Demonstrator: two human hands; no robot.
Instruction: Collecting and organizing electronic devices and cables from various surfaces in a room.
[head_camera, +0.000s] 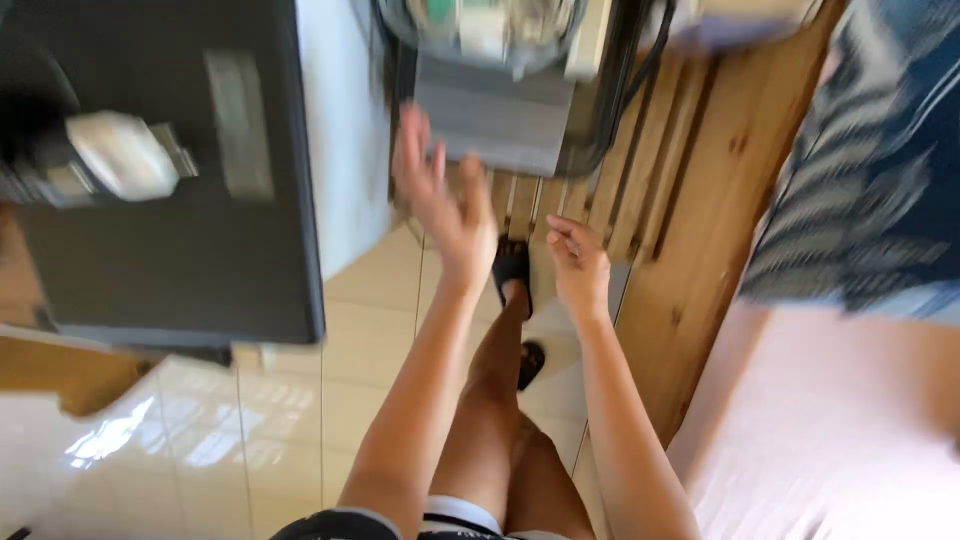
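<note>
on the far left a big dark desk (180, 250) fills the view, with a blurry grey and white thing (120, 155) on top. just past its edge, the left hand (440, 200) is up in the air, fingers spread wide, holding nothing. the grey box (495, 115) sits straight ahead of it, a little up and to the right, close to the fingertips but not touching. its long side runs left to right. the right hand (578, 262) hangs lower, fingers curled in loosely, pinching nothing as far as the blur shows. it is farther from the box, so the left hand is nearer. a wooden frame (690, 220) lies behind, then a pink bed (830, 420).
</note>
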